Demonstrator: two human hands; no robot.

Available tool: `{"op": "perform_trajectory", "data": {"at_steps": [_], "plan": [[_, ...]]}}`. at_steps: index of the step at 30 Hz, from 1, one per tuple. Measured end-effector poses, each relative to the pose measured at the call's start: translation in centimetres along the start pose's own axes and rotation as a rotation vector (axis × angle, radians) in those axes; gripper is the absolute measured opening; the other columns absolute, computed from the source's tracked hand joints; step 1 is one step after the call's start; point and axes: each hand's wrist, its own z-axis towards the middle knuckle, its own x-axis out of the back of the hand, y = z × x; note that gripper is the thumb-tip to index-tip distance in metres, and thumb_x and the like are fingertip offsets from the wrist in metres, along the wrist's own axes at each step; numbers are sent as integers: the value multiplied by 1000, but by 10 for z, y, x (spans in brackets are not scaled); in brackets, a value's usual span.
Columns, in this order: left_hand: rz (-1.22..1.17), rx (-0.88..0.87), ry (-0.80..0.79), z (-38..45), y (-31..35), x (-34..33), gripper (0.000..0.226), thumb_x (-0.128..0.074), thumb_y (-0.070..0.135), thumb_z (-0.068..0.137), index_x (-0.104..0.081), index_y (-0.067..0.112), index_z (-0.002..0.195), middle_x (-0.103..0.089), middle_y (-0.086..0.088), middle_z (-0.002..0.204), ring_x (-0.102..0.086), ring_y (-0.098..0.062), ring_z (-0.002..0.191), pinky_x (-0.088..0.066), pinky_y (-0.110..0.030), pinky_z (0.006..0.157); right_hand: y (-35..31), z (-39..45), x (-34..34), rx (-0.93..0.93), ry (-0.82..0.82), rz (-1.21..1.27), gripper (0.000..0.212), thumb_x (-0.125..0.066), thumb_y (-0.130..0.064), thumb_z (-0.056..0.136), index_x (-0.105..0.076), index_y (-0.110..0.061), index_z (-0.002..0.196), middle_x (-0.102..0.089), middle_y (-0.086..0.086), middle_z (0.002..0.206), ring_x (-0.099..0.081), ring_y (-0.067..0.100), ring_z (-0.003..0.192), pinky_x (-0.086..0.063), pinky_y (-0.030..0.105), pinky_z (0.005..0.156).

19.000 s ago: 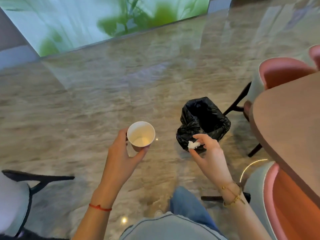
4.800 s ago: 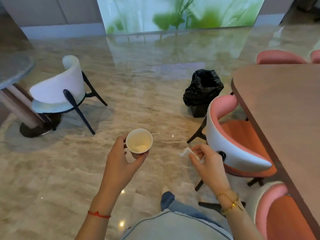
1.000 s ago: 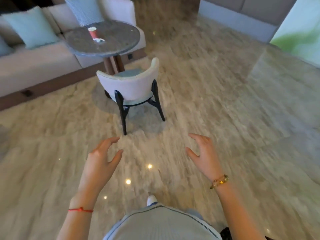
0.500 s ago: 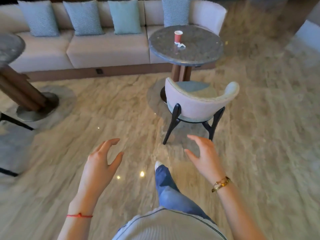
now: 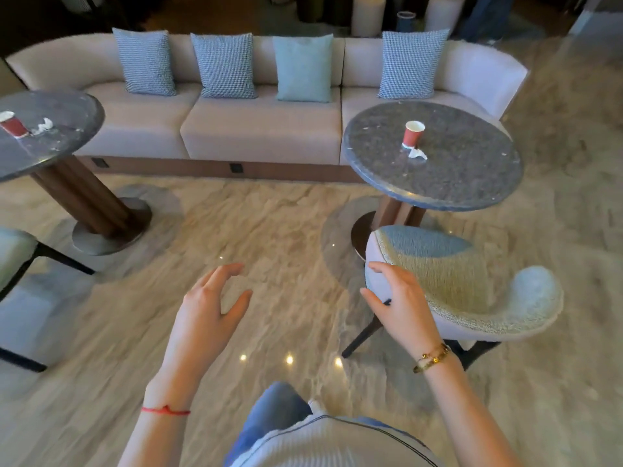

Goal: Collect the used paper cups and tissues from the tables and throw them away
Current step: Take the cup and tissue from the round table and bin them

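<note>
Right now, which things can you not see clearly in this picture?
Head view only:
- Inside of the right cup: the angle hides any liquid.
- Left cup and left table: cut off by the left edge.
- Tissues: too small to judge how soiled.
- Bin: outside the frame.

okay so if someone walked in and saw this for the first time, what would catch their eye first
Probably the red paper cup standing on the round stone table at right, a crumpled tissue just in front of it. A second red cup and tissue sit on the left table. Both hands, the left hand and right hand, are spread open and hold nothing.
</note>
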Motion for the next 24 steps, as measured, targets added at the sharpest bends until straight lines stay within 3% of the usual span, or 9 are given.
{"op": "perform_trajectory", "data": {"at_steps": [3,8,13,20,24], "plan": [[-11,20,-15,50,-1,-13,40,-71,25,84,-60,19,122,-65,4,115,-62,-19,109,-47,-32,92,8,51,-4,5,-1,-2,40,-65,-32,86,-55,-21,124,-59,-7,119,-48,10,115,-27,11,95],[-31,-12,-69,148,-9,-46,42,-70,27,85,-58,22,125,-63,8,118,-61,-14,110,-44,-26,91,36,128,-22,-73,-7,-1,42,-65,-32,87,-54,-21,125,-58,-3,122,-47,14,117,-33,20,98],[-32,-80,-102,276,-20,-73,44,-70,24,85,-57,19,126,-63,7,118,-60,-16,112,-43,-25,91,62,225,-39,-154,7,-1,42,-62,-32,88,-52,-22,128,-56,-4,125,-45,15,122,-30,19,98],[-49,-277,-193,476,-2,-104,53,-68,30,85,-46,29,133,-57,16,120,-56,-6,114,-38,-18,90,86,375,-31,-259,182,-9,42,-66,-27,86,-55,-18,126,-58,-3,124,-47,16,120,-33,22,101],[-94,-360,-299,566,23,-140,59,-69,31,85,-42,28,137,-57,10,127,-53,-6,118,-41,-20,88,119,432,-21,-383,247,-14,44,-63,-28,88,-52,-20,130,-54,-1,128,-46,17,122,-34,22,100]]}}
